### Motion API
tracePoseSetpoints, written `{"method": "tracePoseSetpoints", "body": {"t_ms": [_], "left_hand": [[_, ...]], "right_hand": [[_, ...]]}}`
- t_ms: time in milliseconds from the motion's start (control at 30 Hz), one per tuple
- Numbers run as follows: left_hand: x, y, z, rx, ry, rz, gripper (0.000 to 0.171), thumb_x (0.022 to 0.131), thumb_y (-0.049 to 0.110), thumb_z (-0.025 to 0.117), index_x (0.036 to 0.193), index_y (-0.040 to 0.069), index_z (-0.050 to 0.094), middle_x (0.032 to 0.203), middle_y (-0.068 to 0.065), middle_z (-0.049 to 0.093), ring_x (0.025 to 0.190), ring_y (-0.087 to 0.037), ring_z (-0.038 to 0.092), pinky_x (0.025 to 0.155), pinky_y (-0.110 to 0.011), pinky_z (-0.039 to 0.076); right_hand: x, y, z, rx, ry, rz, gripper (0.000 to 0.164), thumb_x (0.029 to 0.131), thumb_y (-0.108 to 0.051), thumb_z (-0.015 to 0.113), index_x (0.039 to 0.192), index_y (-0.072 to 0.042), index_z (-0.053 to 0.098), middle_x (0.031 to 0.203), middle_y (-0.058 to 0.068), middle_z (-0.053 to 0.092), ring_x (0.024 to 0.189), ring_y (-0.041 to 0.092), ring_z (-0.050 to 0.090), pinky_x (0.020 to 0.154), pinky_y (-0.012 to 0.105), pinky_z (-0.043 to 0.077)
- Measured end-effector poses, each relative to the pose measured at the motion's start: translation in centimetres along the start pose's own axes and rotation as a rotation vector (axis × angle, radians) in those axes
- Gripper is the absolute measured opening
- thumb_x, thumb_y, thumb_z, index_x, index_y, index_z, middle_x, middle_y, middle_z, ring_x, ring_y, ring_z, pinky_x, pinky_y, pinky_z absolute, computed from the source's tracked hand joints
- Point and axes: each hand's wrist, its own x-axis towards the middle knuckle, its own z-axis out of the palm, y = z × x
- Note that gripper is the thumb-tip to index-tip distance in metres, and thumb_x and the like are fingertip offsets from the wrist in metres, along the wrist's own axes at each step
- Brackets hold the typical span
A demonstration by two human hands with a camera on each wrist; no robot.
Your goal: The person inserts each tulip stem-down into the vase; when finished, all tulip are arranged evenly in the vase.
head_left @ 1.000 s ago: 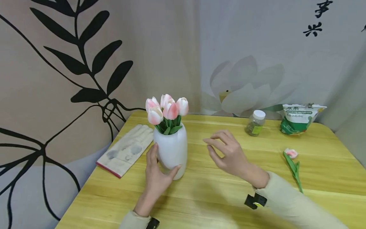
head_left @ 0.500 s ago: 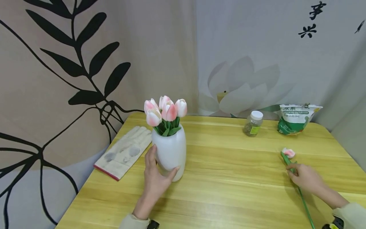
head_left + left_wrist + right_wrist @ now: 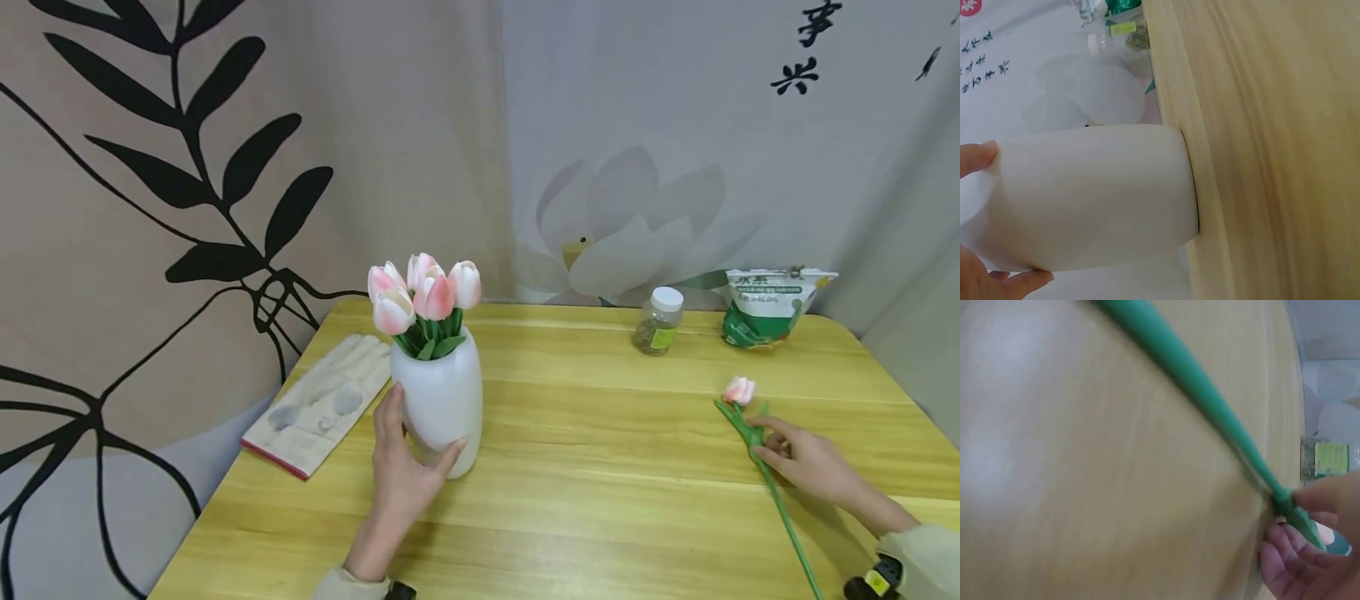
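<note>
My left hand (image 3: 405,479) holds the lower part of a white vase (image 3: 438,404), its thumb and fingers curved around the near side. The vase stands upright on the wooden table, and in the left wrist view its base (image 3: 1188,187) meets the tabletop. Several pink and white tulips (image 3: 423,292) with green leaves fill its mouth. Over at the right, my right hand (image 3: 806,467) pinches the stem of a single pink tulip (image 3: 738,390) between thumb and fingers, just below its leaves. The long green stem (image 3: 1210,406) runs back towards the table's near side.
A folded pale work glove (image 3: 322,404) with a red hem lies left of the vase. Towards the back right stand a small jar (image 3: 660,323) with a white lid and a green and white pouch (image 3: 772,308). A printed curtain (image 3: 420,125) hangs behind the table.
My right hand went from beside the vase to the tulip on the right, took its stem, and has turned the flower slightly left. My left hand keeps its hold on the vase.
</note>
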Motion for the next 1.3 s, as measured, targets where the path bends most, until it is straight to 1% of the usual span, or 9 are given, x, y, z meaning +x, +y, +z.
{"method": "tracePoseSetpoints", "body": {"t_ms": [133, 200, 400, 667, 833, 933, 1067, 1200, 1300], "left_hand": [[0.1, -0.1, 0.0, -0.006, -0.003, 0.003, 0.102, 0.059, 0.011, 0.081, 0.138, 0.006, 0.016, 0.132, -0.024, 0.028, 0.117, -0.04, 0.037, 0.08, -0.056, 0.048], [0.1, -0.1, 0.1, -0.005, -0.003, -0.002, 0.102, 0.059, 0.012, 0.081, 0.138, 0.007, 0.016, 0.132, -0.023, 0.028, 0.117, -0.04, 0.037, 0.079, -0.056, 0.048], [0.0, -0.1, 0.0, 0.007, -0.002, -0.006, 0.103, 0.057, 0.012, 0.082, 0.137, 0.006, 0.016, 0.132, -0.024, 0.029, 0.116, -0.04, 0.037, 0.078, -0.058, 0.048], [0.0, -0.1, 0.0, 0.025, 0.001, -0.011, 0.104, 0.057, 0.012, 0.083, 0.137, 0.006, 0.017, 0.131, -0.024, 0.029, 0.117, -0.04, 0.038, 0.079, -0.057, 0.048], [0.0, -0.1, 0.0, 0.029, 0.007, -0.007, 0.105, 0.056, 0.011, 0.083, 0.137, 0.006, 0.017, 0.131, -0.024, 0.029, 0.116, -0.04, 0.038, 0.078, -0.057, 0.048], [0.0, -0.1, 0.0, 0.021, 0.006, -0.006, 0.104, 0.056, 0.011, 0.082, 0.137, 0.006, 0.017, 0.132, -0.024, 0.029, 0.116, -0.04, 0.038, 0.078, -0.057, 0.048], [0.0, -0.1, 0.0, 0.015, 0.004, 0.002, 0.103, 0.057, 0.011, 0.082, 0.137, 0.005, 0.018, 0.132, -0.024, 0.029, 0.117, -0.041, 0.038, 0.079, -0.057, 0.048], [0.0, -0.1, 0.0, 0.013, 0.001, 0.005, 0.103, 0.057, 0.011, 0.082, 0.137, 0.005, 0.017, 0.132, -0.025, 0.028, 0.117, -0.042, 0.037, 0.08, -0.057, 0.047], [-0.1, -0.2, 0.0, 0.017, 0.001, -0.003, 0.103, 0.057, 0.012, 0.082, 0.137, 0.006, 0.017, 0.133, -0.024, 0.028, 0.118, -0.042, 0.037, 0.081, -0.057, 0.047]], "right_hand": [[0.5, -0.7, 0.3, -0.009, 0.011, -0.038, 0.034, 0.081, -0.006, 0.06, 0.113, 0.002, 0.053, 0.067, -0.004, 0.047, 0.046, -0.003, 0.029, 0.037, 0.016, 0.026], [0.7, -1.1, 0.4, -0.018, -0.005, -0.045, 0.035, 0.079, -0.003, 0.06, 0.112, 0.003, 0.054, 0.065, -0.004, 0.046, 0.045, -0.003, 0.028, 0.038, 0.016, 0.025], [1.0, -1.8, 0.4, -0.021, -0.08, -0.036, 0.039, 0.075, -0.002, 0.061, 0.112, 0.005, 0.054, 0.065, -0.003, 0.047, 0.043, -0.002, 0.03, 0.037, 0.015, 0.028], [1.0, -2.0, 0.4, 0.016, -0.079, -0.008, 0.04, 0.075, -0.001, 0.06, 0.113, 0.008, 0.052, 0.062, -0.002, 0.045, 0.041, -0.001, 0.027, 0.036, 0.013, 0.026], [0.8, -2.2, 0.6, 0.04, -0.022, -0.014, 0.042, 0.076, -0.001, 0.061, 0.116, 0.006, 0.051, 0.059, -0.003, 0.04, 0.042, -0.002, 0.024, 0.036, 0.012, 0.023], [0.8, -2.6, 0.6, 0.073, 0.039, -0.035, 0.043, 0.077, -0.001, 0.061, 0.118, 0.004, 0.05, 0.061, -0.003, 0.043, 0.042, -0.003, 0.026, 0.035, 0.012, 0.024], [1.2, -3.5, 0.3, 0.142, 0.15, -0.079, 0.039, 0.079, 0.002, 0.059, 0.117, 0.002, 0.052, 0.069, 0.003, 0.051, 0.044, -0.003, 0.038, 0.034, 0.016, 0.03], [2.1, -5.0, -0.5, 0.17, 0.246, -0.104, 0.031, 0.081, -0.001, 0.059, 0.112, -0.001, 0.058, 0.074, 0.008, 0.058, 0.051, 0.002, 0.051, 0.034, 0.02, 0.033], [3.2, -6.5, -1.8, 0.182, 0.304, -0.112, 0.031, 0.082, -0.003, 0.06, 0.112, -0.001, 0.058, 0.077, 0.013, 0.061, 0.056, -0.002, 0.053, 0.036, 0.019, 0.036]]}}
